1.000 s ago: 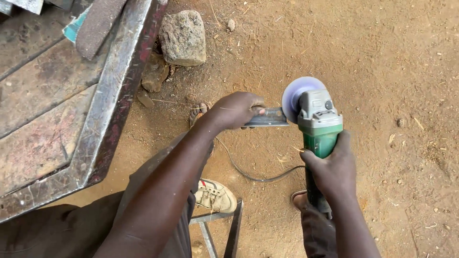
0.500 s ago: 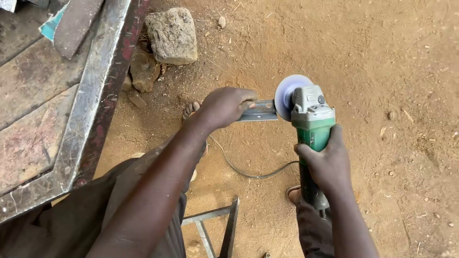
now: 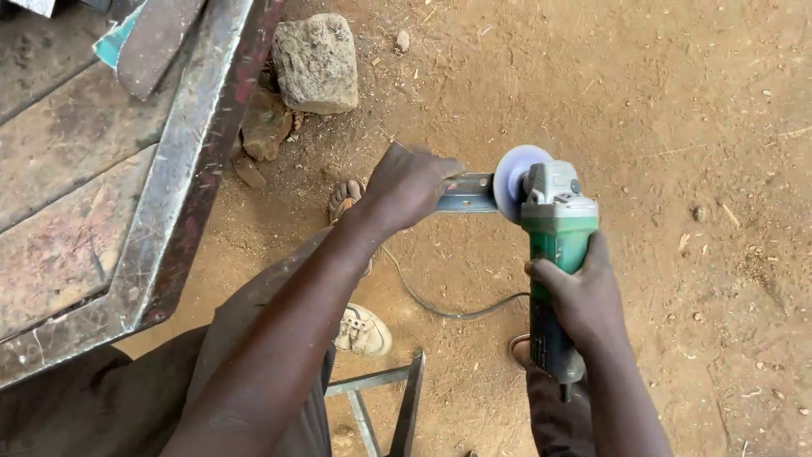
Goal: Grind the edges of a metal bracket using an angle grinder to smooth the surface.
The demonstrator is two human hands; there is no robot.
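My left hand (image 3: 406,186) grips one end of a short grey metal bar (image 3: 467,193) held level above the dirt ground. My right hand (image 3: 584,296) is wrapped around the body of a green angle grinder (image 3: 554,245). Its round, pale disc (image 3: 513,182) stands on edge and meets the free end of the bar. A black cable (image 3: 448,309) trails from the grinder across the ground. No sparks show.
A rusty metal frame with worn panels (image 3: 161,203) lies at the left. A large stone (image 3: 317,63) and smaller ones (image 3: 264,127) sit beside its edge. A metal frame piece (image 3: 397,398) stands below near a sandalled foot (image 3: 364,330).
Both hands, the bar and the grinder stay together in the same pose. The view has shifted slightly, so they sit a little lower and left in the picture.
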